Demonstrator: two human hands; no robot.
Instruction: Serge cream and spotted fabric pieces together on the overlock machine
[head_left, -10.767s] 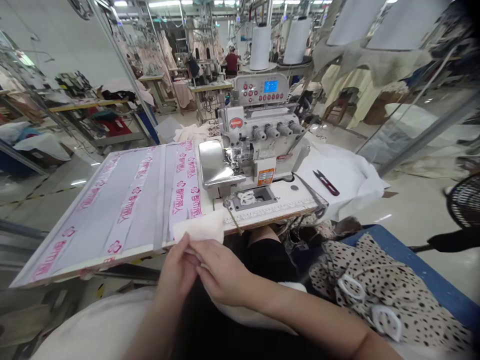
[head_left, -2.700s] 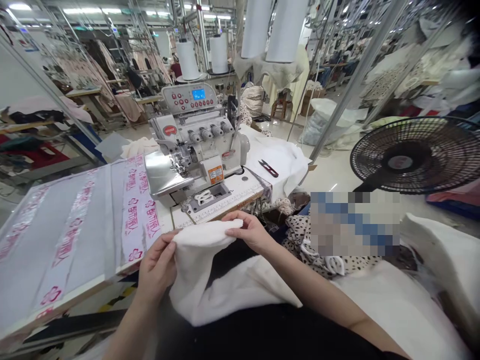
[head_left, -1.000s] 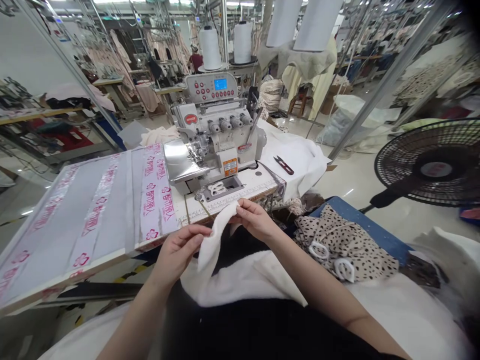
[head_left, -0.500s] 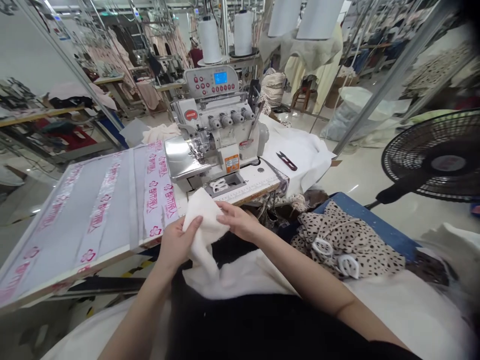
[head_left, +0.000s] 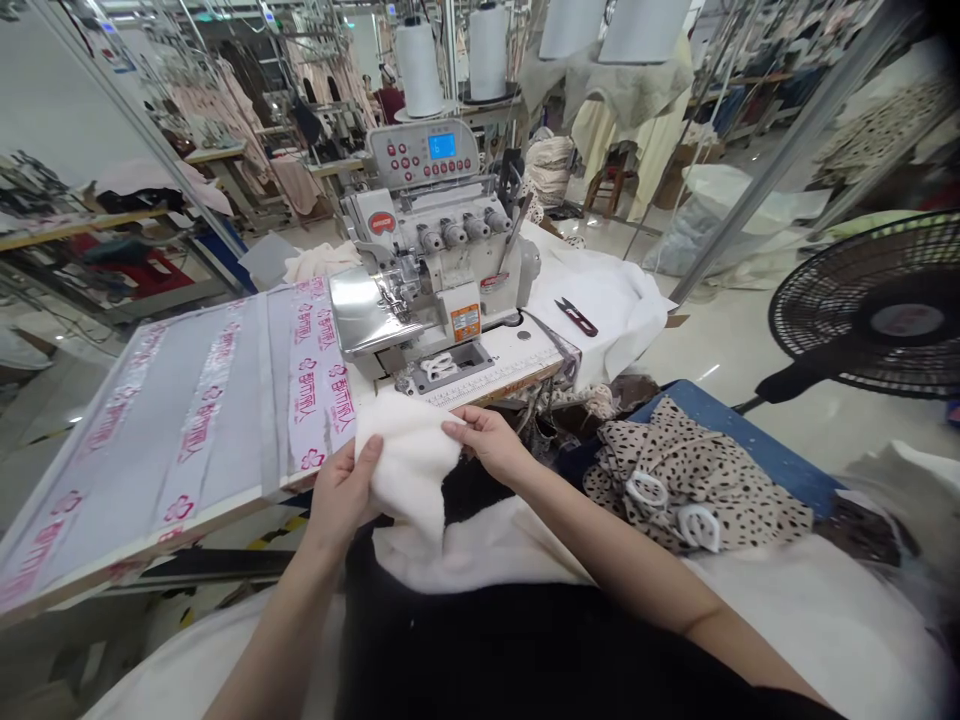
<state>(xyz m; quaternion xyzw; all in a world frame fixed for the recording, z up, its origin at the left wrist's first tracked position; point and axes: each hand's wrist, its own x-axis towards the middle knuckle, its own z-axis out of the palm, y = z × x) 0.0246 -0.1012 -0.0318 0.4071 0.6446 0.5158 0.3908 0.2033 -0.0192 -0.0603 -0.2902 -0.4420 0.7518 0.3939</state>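
Note:
Between my two hands a piece of soft white fabric [head_left: 409, 460] is stretched in front of the sewing machine [head_left: 450, 260]. My left hand [head_left: 346, 490] pinches its left edge, thumb on top. At its upper right corner my right hand [head_left: 486, 440] grips the fabric between thumb and fingers. The lower part of the cloth hangs down to more white fabric [head_left: 487, 550] across my lap. The machine's metal plate and white bed lie just beyond the cloth. Small thread snips [head_left: 576, 317] rest on white cloth to the right of the machine.
A table covered in pink-printed plastic [head_left: 247, 400] stands at the left. At the right are dotted fabric [head_left: 697, 470] on a blue surface [head_left: 780, 450] and a black fan [head_left: 885, 310]. Thread cones [head_left: 420, 70] stand behind the machine.
My hands have moved slightly apart, and the white fabric between them is spread wider and flatter. My left hand has shifted a little to the left.

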